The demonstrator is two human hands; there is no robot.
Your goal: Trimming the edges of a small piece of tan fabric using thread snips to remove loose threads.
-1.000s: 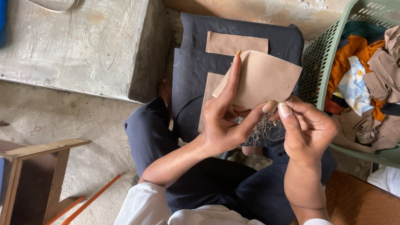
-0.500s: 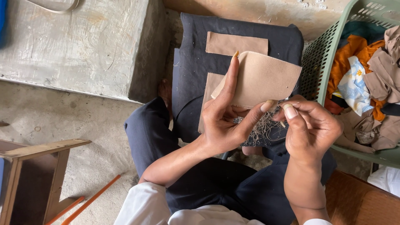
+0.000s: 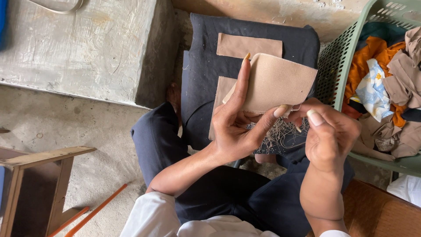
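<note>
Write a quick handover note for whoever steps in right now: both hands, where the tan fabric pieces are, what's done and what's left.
Left hand: holds the tan fabric piece upright.
Right hand: fingertips pinch at the piece's lower edge, where loose threads hang.
Two more tan pieces lie flat on the dark cushion; green basket of mixed cloth at right.
Done: some threads pulled loose. Left: threads still hanging at that edge.

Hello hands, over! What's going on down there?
Left hand holding tan cloth piece. Right hand pinching loose threads at its edge. Nothing in the way.
</note>
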